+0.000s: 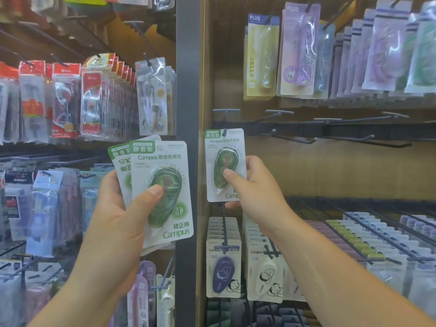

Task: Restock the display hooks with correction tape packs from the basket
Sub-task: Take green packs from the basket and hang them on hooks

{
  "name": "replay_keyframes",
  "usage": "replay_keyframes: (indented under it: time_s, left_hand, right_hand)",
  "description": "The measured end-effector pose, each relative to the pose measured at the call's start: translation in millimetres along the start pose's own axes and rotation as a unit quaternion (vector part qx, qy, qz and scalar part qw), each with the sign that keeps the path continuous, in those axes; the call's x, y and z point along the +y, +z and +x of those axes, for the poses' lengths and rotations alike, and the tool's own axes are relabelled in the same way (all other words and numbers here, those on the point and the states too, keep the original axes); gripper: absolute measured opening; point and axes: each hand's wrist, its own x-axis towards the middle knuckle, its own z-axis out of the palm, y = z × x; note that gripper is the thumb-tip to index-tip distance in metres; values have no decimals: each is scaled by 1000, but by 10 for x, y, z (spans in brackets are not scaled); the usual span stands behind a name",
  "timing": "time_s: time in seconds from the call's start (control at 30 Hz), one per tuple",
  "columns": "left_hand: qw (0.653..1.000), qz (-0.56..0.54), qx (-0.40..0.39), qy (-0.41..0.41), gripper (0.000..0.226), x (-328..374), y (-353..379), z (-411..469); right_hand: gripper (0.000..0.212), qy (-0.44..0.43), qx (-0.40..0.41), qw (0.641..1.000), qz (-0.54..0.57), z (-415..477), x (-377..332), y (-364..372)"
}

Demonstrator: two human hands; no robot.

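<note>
My left hand (pixel 118 208) grips a small stack of green-and-white Campus correction tape packs (pixel 162 185), thumb pressed on the front blister, held in front of the grey shelf post. My right hand (pixel 254 187) pinches a single green correction tape pack (pixel 224 161) against the wooden back panel, thumb on its blister. That pack's top hole sits at the tip of a black display hook (pixel 224 132) at the left end of the hook rail. The other hooks (pixel 295 139) on that rail are bare. The basket is out of view.
The grey upright post (pixel 186 79) splits two bays. Below the right hand hang rows of Campus tape packs (pixel 224 267) on long hooks. PLUS packs (pixel 299 50) hang above. The left bay is crowded with bagged stationery (pixel 70 100).
</note>
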Motion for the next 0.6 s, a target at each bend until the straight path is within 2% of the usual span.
replay_keyframes:
  time_s: [0.1, 0.23, 0.47, 0.53, 0.6]
  left_hand:
    - [1000, -4, 2, -5, 40, -15, -6, 11]
    - [1000, -11, 5, -15, 30, -24, -35, 12]
    - [1000, -11, -6, -21, 41, -9, -91, -38]
    - [1000, -14, -8, -23, 43, 8, -126, -55]
    - [1000, -15, -9, -22, 44, 32, -155, -61]
  right_hand:
    - [24, 22, -5, 999, -26, 172, 37, 25]
    - [22, 39, 5, 991, -125, 507, 153, 61]
    - [29, 79, 21, 964, -255, 832, 256, 84]
    - [37, 63, 53, 953, -290, 800, 227, 24]
    - [55, -17, 105, 947, -303, 644, 138, -73]
